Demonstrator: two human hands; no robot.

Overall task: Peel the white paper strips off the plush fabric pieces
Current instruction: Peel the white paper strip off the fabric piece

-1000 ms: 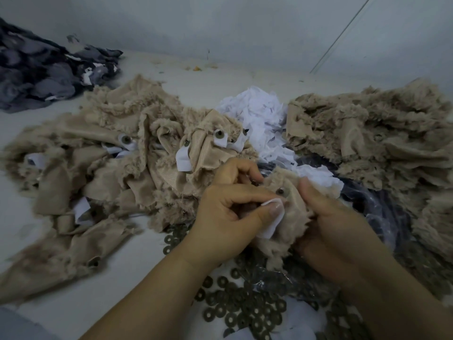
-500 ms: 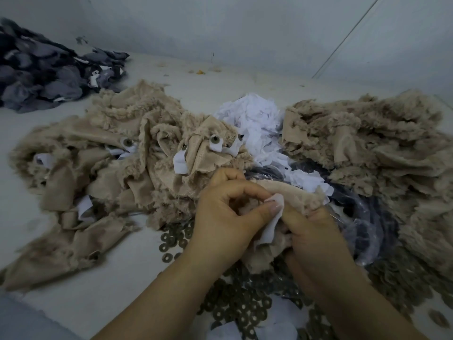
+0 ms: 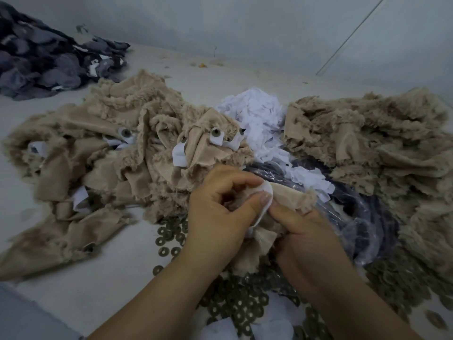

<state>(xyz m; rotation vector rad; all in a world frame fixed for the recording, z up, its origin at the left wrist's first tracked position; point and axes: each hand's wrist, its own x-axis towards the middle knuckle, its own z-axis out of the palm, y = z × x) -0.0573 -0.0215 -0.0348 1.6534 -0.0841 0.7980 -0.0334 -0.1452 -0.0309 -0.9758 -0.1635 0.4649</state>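
I hold a beige plush fabric piece [image 3: 289, 196] between both hands at the centre of the view. My left hand [image 3: 220, 212] pinches a white paper strip [image 3: 266, 204] between thumb and forefinger, and the strip curls away from the fabric. My right hand [image 3: 306, 231] grips the fabric just beside the strip, thumb pressed on it. To the left lies a pile of beige plush pieces [image 3: 117, 153] with white strips and round eyes still on them. A second beige plush pile [image 3: 367, 141] lies on the right.
A heap of loose white paper strips [image 3: 255, 114] sits between the two piles. A clear plastic bag [image 3: 355, 217] lies under my right hand. Several dark washers [image 3: 171, 234] are scattered near my wrists. Grey fabric pieces [image 3: 44, 62] are heaped at the far left.
The fabric piece has turned over, so its eye no longer shows. My left hand has pulled the white strip further up and off the fabric. Both hands shifted slightly lower.
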